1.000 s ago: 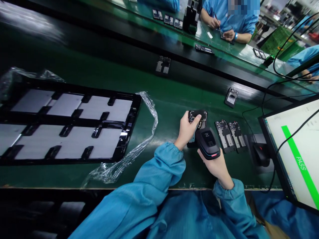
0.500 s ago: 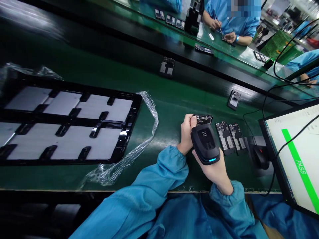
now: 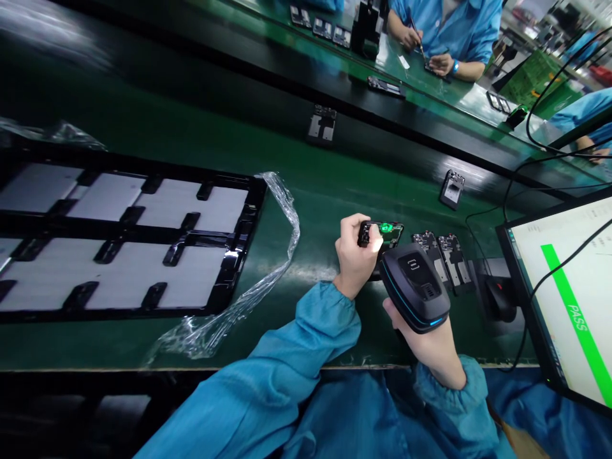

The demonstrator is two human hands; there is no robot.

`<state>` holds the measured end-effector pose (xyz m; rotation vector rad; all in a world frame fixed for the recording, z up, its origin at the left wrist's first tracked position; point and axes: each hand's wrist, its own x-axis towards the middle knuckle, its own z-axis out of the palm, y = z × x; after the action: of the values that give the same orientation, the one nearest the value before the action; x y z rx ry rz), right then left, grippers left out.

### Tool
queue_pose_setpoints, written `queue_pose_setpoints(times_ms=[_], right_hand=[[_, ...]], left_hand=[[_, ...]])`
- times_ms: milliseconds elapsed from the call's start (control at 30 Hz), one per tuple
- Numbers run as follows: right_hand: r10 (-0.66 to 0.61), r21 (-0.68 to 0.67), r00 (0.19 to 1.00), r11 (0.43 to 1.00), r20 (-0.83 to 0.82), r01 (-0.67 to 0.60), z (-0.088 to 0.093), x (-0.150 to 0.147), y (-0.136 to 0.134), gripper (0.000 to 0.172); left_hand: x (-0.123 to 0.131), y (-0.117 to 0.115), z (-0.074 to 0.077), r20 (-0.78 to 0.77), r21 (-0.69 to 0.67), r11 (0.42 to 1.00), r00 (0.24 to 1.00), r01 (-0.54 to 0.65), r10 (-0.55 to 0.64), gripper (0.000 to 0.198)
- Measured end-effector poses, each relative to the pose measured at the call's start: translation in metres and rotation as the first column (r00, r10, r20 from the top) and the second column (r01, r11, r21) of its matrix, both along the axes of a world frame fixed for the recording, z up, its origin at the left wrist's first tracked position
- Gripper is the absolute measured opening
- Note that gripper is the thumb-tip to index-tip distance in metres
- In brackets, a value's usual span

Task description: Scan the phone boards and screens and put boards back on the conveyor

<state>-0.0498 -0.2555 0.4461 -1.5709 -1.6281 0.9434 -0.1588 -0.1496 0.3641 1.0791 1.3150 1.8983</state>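
My left hand [image 3: 354,255] grips an opened phone [image 3: 393,233] by its left side, thumb on top. A green light spot and a whitish glow fall on the phone's exposed board. In my right hand [image 3: 425,341] is a black barcode scanner [image 3: 415,280] with a blue-lit rim, its head over the phone's lower part and hiding it. The fingers around the scanner's handle are mostly hidden beneath it. Just right of the phone lie two more opened phones, the nearer partly behind the scanner and the other [image 3: 456,264] beside it on the green table [image 3: 315,191].
A black tray [image 3: 241,223] with pale compartments and loose plastic film [image 3: 291,223] fills the left. A monitor [image 3: 568,287] reading PASS and a black mouse [image 3: 500,299] stand right. Single opened phones [image 3: 322,124] lie farther back. A co-worker [image 3: 444,38] works across the bench.
The scanner has moved right and toward me, uncovering more of the held phone. Its green light now shows on the board. My left hand has shifted slightly left, still holding the phone.
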Motion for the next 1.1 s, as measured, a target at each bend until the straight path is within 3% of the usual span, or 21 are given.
queue_pose_setpoints(times_ms=[267,467,600,733,900,1100], right_hand=[[0.003,0.030,0.999,1.000,-0.032,-0.002,0.008,-0.009,-0.004,0.008],[0.043,0.035,0.997,0.999,-0.063,-0.041,-0.003,-0.010,-0.004,0.004],[0.073,0.039,0.994,0.997,-0.086,-0.069,-0.010,-0.012,-0.007,0.028],[0.131,0.004,0.991,0.991,-0.031,-0.131,-0.010,-0.025,-0.007,0.054],[0.156,0.010,0.988,0.988,0.021,-0.156,-0.010,-0.039,-0.003,0.054],[0.170,0.010,0.985,0.985,-0.017,-0.170,-0.009,-0.043,-0.002,0.052]], left_hand=[[-0.007,0.003,-0.001,-0.029,-0.013,0.996,0.996,-0.087,0.087,0.019],[-0.010,0.004,-0.002,-0.046,-0.028,0.994,0.993,-0.108,0.107,0.022],[-0.012,0.002,-0.001,-0.005,-0.038,0.995,0.995,-0.096,0.095,0.028],[-0.014,0.002,0.003,0.064,-0.142,0.989,0.997,-0.031,0.041,0.042],[-0.013,0.004,0.006,0.111,-0.185,0.981,0.991,-0.056,0.077,0.053],[-0.014,0.008,0.000,0.012,-0.138,0.984,0.993,-0.117,0.120,0.057]])
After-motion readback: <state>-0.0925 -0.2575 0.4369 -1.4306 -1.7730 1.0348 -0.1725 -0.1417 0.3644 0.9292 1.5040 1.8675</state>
